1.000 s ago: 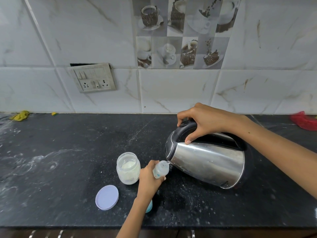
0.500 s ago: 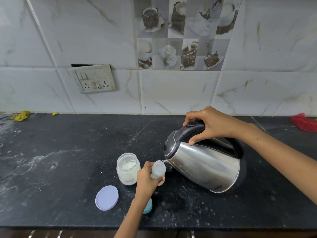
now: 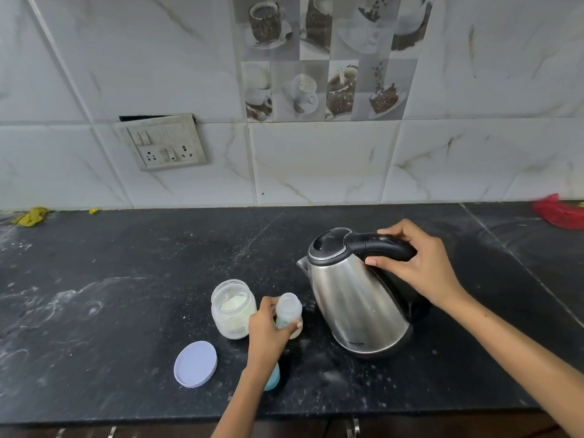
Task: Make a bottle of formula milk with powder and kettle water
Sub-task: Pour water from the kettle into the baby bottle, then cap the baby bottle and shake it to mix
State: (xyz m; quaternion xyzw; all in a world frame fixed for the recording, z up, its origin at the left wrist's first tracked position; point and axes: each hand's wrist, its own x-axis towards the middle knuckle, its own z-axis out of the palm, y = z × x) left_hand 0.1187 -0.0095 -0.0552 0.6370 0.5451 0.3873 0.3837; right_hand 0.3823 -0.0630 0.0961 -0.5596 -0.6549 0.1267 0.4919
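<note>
gripping hands (image 3: 268,330) (image 3: 420,263): clear plastic bottle (image 3: 289,312), brushed steel kettle (image 3: 357,305)

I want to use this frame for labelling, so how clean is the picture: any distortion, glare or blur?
Head view: wide-angle bending curves the wall tile lines and counter edge; soft streaky reflections on the steel kettle, no blown-out glare; lighting even, shadows faint; the baby bottle and both hands look sharp, no motion blur.

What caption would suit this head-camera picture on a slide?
Right hand grips the steel kettle upright on the counter; left hand holds the baby bottle.
</note>
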